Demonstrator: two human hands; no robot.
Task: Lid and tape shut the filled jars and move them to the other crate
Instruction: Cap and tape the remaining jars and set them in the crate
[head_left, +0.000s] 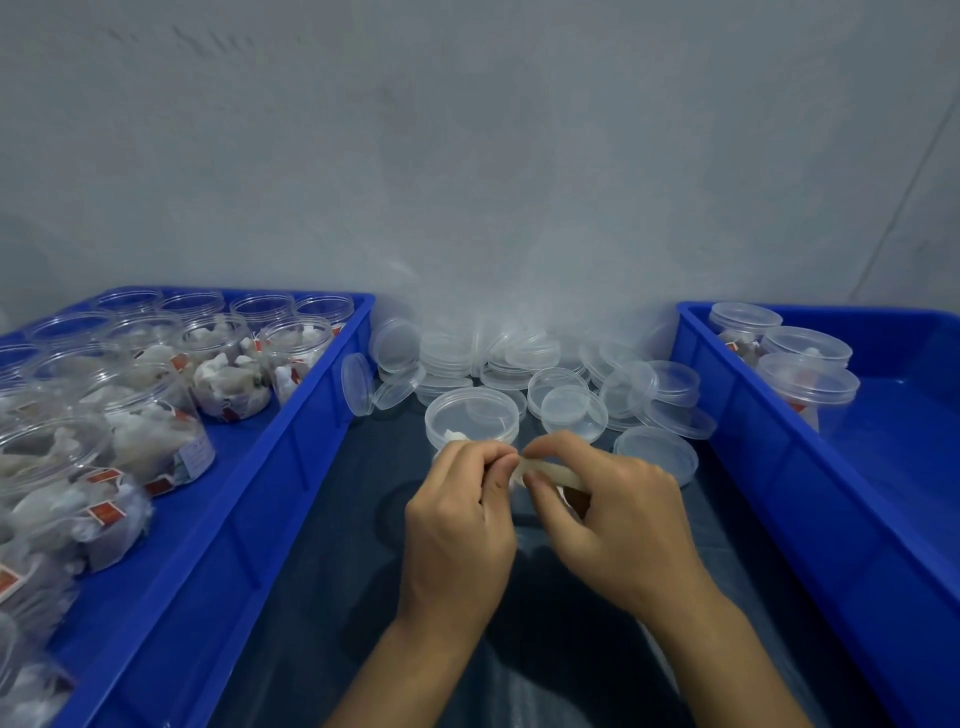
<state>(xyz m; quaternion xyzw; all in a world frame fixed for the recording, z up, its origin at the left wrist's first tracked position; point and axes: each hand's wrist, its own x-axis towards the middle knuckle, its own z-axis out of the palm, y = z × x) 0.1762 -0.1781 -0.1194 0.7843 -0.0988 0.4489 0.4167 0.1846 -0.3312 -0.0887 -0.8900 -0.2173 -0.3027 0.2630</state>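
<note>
Two hands meet over a dark table: the left hand (460, 512) and right hand (610, 519) both pinch a pale roll of tape (550, 475), probably picking loose its end. Just beyond them stands a lidded jar (471, 415), set close, likely for sealing. Loose lids (519, 364) are heaped behind it. Open filled jars (156, 415) wait in the left crate (291, 431); finished ones (800, 369) sit in the right crate (753, 431).

A dark, perhaps plastic-covered table (322, 545) runs up to a plain grey wall (467, 156).
</note>
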